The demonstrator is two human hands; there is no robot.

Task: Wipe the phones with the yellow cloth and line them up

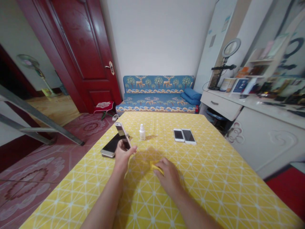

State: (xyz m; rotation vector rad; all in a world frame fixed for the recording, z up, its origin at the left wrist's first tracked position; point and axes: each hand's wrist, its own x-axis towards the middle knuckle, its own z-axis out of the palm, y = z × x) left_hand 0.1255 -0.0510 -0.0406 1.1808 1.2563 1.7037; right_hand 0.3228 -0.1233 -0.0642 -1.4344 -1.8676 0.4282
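The person's left hand point(123, 154) is gripping a pale gold phone point(123, 135) by its lower end, holding it up and tilted with the fingers curled around it. The right hand point(167, 176) is resting on a folded yellow cloth point(156, 167) on the table, but it is hard to tell whether the fingers are clenching the cloth or only pressing on it. The raised phone could slip from such a short hold and land on the dark phone point(111, 145) lying just below it. The yellow cloth nearly matches the yellow tablecloth point(214, 181), so it could be easy to overlook. A small white dropper bottle point(142, 132) is standing beyond the hands, and a careless reach could knock it over, possibly spilling its contents if it is open. Two more phones point(184, 136) are lying side by side, touching, further along the table. A blue patterned sofa point(156, 95) is standing past the far edge, and a white desk with a drawer point(220, 105) is standing to the right.
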